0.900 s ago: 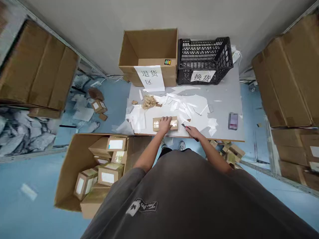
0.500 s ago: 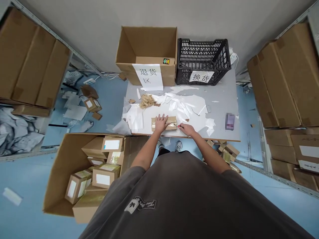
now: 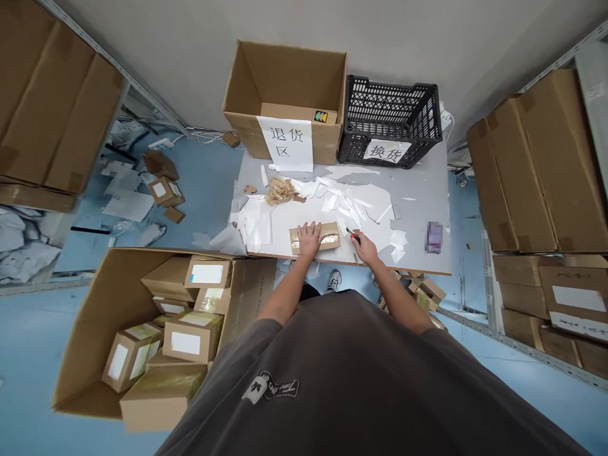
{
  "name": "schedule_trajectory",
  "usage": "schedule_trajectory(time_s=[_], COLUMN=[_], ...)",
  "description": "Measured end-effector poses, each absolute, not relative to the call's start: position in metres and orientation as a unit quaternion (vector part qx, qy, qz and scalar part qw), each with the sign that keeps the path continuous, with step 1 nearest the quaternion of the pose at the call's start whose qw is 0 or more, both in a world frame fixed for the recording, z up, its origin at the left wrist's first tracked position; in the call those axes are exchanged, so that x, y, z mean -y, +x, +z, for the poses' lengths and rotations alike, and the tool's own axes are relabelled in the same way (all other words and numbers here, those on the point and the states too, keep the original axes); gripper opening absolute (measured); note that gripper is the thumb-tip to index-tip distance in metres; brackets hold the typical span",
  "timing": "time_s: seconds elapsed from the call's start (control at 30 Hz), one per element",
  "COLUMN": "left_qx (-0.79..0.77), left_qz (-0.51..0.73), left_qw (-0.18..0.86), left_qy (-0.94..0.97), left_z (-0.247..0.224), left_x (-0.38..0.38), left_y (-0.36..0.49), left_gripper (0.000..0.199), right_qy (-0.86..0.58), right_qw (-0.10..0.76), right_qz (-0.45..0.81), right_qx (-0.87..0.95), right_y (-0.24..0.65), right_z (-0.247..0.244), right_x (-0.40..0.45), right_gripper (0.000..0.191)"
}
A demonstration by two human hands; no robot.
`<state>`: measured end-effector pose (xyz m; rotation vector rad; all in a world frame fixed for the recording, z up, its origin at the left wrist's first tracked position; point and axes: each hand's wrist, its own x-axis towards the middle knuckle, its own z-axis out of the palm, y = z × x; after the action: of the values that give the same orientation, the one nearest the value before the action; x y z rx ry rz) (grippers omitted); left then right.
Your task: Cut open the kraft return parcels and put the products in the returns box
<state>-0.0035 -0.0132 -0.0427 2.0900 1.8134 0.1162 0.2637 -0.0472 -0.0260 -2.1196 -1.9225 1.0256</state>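
Apparently slitting shiny clear tape (image 3: 331, 239), steadying a small brown oblong cardboard box (image 3: 329, 228) near the front edge of the grey tabletop (image 3: 418, 190) under the spread left hand (image 3: 310, 239), clasping a slim red-and-black cutter (image 3: 355, 236) alongside in the right hand (image 3: 366, 248), probably needing a firm, controlled stroke next.

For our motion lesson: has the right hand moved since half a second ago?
Yes, rightward: the right hand is now farther from the taped box and nearer the purple item on the table.

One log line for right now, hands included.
left hand: spread on taped box | right hand: holding cutter | contact: cutter and box apart
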Motion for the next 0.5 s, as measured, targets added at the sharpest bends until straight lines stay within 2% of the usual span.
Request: schedule_trajectory(time_s=[0.17, 0.27, 0.37, 0.5], left_qx=[-0.664, -0.712, -0.744, -0.758], left_qz=[0.047, 0.047, 0.033, 0.002], left_qw=[0.187, 0.175, 0.177, 0.212], left_qy=[0.722, 0.678, 0.644, 0.616], left_z=[-0.038, -0.035, -0.029, -0.020], left_x=[0.016, 0.022, 0.036, 0.058], left_y=[0.001, -0.002, -0.007, -0.013], left_gripper=[0.058, 0.057, 0.056, 0.061], right_qy=[-0.769, -0.802, -0.804, -0.787], right_qw=[0.124, 0.177, 0.223, 0.181], right_qz=[0.448, 0.449, 0.448, 0.443], right_qx=[0.439, 0.352, 0.319, 0.391], right_y=[0.219, 0.190, 0.164, 0.130], right_z=[-0.052, -0.062, -0.062, -0.054], right_x=[0.070, 0.055, 0.014, -0.052], right_gripper=[0.052, 0.058, 0.055, 0.052])
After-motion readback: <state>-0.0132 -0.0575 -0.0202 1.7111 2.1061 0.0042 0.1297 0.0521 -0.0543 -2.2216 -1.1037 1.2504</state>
